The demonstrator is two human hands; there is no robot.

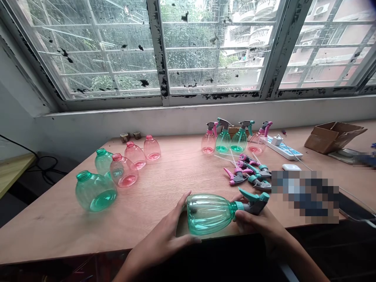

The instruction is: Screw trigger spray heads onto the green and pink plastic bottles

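A green spray bottle point(210, 214) lies sideways in the air at the table's front edge, its base to the left and its teal-and-grey spray head point(254, 201) fitted on the neck. My left hand point(169, 231) cups the base end, fingers above and thumb below. Around the collar, just under the trigger, my right hand point(258, 223) is closed, with some fingers hidden behind it. Beyond the right hand lies a pile of loose pink, teal and grey spray heads point(249, 170) with white tubes.
Headless bottles stand at left: green point(96, 192) ones and pink point(123, 170) ones. Bottles with heads, such as a green one point(239, 139), line the back. A power strip point(284, 149), white case point(291, 167) and cardboard box point(331, 137) are at right, beside a blurred-out patch.
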